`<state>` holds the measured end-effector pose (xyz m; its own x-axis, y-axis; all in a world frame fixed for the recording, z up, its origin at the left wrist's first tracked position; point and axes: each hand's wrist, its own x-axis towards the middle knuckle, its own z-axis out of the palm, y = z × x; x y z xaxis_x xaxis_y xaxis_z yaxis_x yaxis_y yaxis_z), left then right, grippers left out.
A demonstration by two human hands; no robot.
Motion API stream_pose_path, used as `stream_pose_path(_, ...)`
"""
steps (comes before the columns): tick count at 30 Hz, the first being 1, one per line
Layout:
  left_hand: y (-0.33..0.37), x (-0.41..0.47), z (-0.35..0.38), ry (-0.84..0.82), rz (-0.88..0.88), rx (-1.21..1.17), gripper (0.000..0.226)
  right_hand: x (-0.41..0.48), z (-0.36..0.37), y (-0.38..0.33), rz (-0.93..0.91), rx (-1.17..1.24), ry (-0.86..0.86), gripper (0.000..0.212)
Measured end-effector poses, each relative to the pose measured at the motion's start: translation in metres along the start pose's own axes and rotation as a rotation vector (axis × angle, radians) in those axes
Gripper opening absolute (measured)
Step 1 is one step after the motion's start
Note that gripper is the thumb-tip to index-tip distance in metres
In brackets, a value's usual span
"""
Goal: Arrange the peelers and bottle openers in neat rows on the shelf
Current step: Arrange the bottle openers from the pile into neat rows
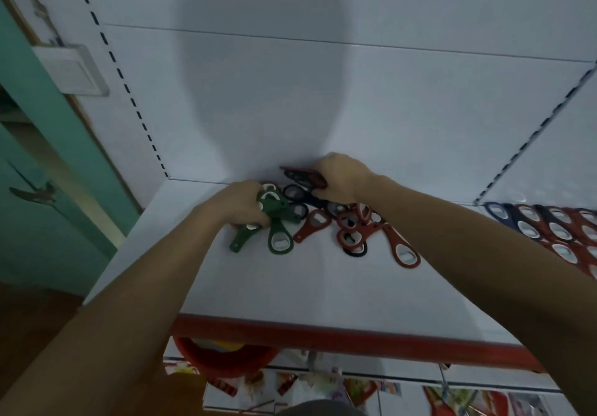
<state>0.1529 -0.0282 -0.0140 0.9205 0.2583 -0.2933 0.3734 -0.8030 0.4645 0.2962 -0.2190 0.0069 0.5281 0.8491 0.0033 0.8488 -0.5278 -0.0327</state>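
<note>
**Both hands in the heap of openers at mid-frame**

The loose bottle openers (350, 226) lie tangled in the middle of the frame, at the back of the white shelf (290, 289), red, black and green ones overlapping at all angles. The left hand (237, 202) has its fingers curled round a small bunch of green openers (274, 204), with two more green ones (280, 238) lying flat just below it. The right hand (342, 176), slightly higher in the frame against the back panel (387, 108), pinches a red-and-black opener (305, 176) by one end.

These look like flat, stiff pieces with a coated handle and a metal-lined hole, light enough to gather several at once. The coating should give decent grip, but stacked flat they will probably slide over each other, so a bunch is best clamped across the narrow handles (not by the looped heads, which hook into neighbours and drag them along). Nothing here seems fragile.

At the right edge of the frame a tidy overlapping row (549, 226) of blue, black and red openers is laid out already, a fair pattern for the rest. I cannot pick out any peelers.

A red strip (323, 331) edges the shelf front; below it, lower left of centre, sits a red basin (223, 359).
</note>
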Motion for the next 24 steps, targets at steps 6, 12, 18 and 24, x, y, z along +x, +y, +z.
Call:
stream_pose_path(6, 0.007, -0.021, 0.023, 0.058, -0.096, -1.01, 0.036, -0.025, -0.013, 0.019, 0.157, 0.47, 0.3, 0.027)
stream_pose_path(12, 0.036, -0.035, 0.033, -0.22, -0.108, -1.627, 0.035, -0.041, -0.011, 0.017, 0.356, 0.792, 0.313, 0.028)
stream_pose_path(18, 0.046, -0.028, 0.043, -0.178, -0.109, -1.79, 0.037, -0.052, -0.018, 0.031, 0.376, 0.643, 0.191, 0.045)
stream_pose_path(24, 0.056, -0.026, 0.053, 0.001, -0.168, -1.803, 0.028, -0.057, -0.031, 0.042, 0.365, 0.505, 0.131, 0.035)
